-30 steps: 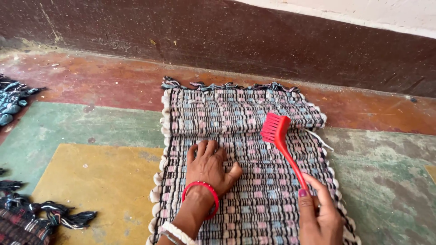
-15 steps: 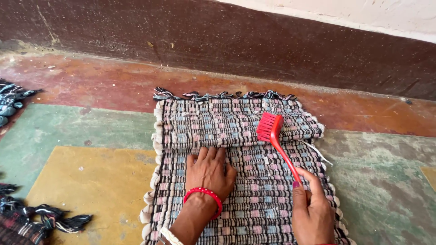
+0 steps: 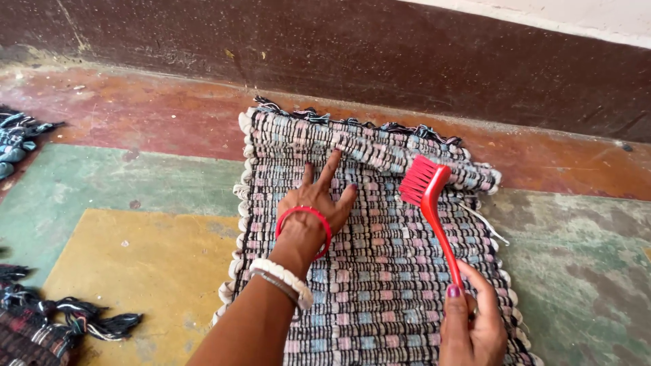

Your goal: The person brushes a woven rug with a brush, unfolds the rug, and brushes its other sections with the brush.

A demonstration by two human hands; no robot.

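Left hand [image 3: 313, 209] lay flat and open on the woven mat [image 3: 380, 271], fingers splayed against the folded far edge, probably pinning it. Right hand [image 3: 475, 325] was closed round the red brush [image 3: 434, 203] handle, bristles apparently just off the weave near the fold. Mat sat on painted floor [image 3: 135, 251] by a dark wall base [image 3: 339, 47].

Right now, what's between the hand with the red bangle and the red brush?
Only bare woven mat lies between the left hand and the red brush, seen in the head view.
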